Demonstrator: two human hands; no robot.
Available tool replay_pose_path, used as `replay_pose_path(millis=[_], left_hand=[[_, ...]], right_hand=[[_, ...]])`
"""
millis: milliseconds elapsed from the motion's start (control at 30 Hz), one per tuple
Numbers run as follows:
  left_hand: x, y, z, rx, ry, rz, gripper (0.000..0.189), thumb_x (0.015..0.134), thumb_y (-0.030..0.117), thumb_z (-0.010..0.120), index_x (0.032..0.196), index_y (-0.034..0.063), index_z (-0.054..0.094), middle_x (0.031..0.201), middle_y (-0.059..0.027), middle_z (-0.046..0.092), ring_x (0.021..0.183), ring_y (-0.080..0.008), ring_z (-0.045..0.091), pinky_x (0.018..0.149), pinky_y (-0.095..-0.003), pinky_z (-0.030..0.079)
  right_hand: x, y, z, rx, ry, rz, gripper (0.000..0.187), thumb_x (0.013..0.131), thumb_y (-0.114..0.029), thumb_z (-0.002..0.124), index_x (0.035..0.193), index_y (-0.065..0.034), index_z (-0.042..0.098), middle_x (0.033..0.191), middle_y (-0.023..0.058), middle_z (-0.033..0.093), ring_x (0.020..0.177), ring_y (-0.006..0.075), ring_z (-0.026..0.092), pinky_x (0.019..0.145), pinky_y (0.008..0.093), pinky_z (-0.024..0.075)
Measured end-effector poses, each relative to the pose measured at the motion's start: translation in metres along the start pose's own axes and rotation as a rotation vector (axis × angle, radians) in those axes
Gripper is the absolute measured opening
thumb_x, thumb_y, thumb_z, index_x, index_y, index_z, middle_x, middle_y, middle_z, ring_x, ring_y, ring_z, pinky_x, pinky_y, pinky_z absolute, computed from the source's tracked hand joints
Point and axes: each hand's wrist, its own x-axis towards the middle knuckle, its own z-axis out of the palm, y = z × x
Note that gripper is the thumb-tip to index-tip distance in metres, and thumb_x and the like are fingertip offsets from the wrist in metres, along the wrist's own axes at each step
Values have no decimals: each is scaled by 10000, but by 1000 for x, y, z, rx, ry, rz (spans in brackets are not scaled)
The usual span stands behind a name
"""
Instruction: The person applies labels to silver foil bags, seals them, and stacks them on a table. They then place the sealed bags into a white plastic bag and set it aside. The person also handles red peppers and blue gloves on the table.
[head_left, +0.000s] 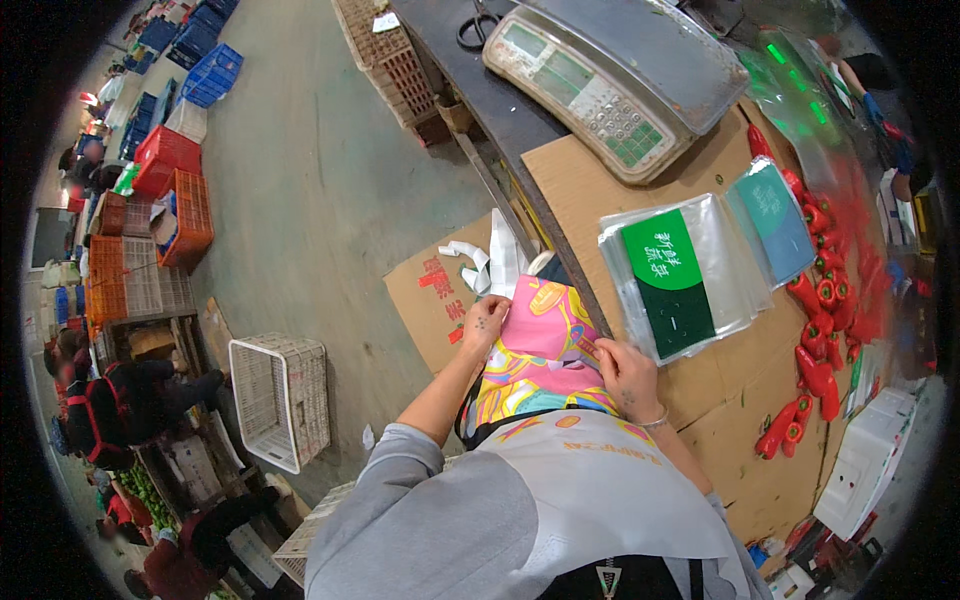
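Note:
My left hand (486, 324) pinches one edge of a pink and yellow patterned cloth (546, 322), apparently an apron, at my waist. On its other side my right hand (630, 379) grips the cloth's edge between curled fingers, beside the table's edge. Just right of that hand lies a stack of clear plastic bags (667, 277) with green printed panels. Further right, several red peppers (821, 330) lie on the cardboard-covered tabletop (720, 405). A worn electronic scale (592, 105) with a metal pan stands beyond the bags.
Black-handled scissors (477, 30) lie near the scale. Below the table edge are a flattened cardboard piece (420, 300) and white paper strips (499, 255). A white plastic crate (279, 401) stands on the floor at left. Other people work at the far left and the upper right.

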Motion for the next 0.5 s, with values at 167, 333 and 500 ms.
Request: replay_pose_path(millis=[167, 333, 500], left_hand=[[2, -10, -6, 106, 91, -6, 509, 963, 420, 427, 1054, -36, 633, 923, -232, 670, 895, -337, 647, 806, -398, 481], [11, -27, -8, 159, 69, -294, 750, 940, 614, 285, 1010, -34, 657, 1022, -276, 644, 1033, -369, 597, 924, -401, 418], [24, -84, -35, -292, -265, -458, 571, 910, 573, 496, 906, 23, 645, 668, -58, 604, 609, -141, 558, 602, -276, 446]], right_hand=[[1, 3, 5, -140, 25, -102, 129, 806, -69, 636, 935, -66, 644, 759, 80, 650, 644, 246, 631, 539, 351, 483], [0, 6, 10, -218, 12, -165, 165, 773, -69, 656, 937, -82, 650, 706, 56, 614, 591, 221, 593, 501, 328, 454], [13, -7, 11, -308, -73, -108, 184, 734, -46, 666, 914, -81, 654, 686, 39, 594, 557, 209, 558, 482, 320, 432]])
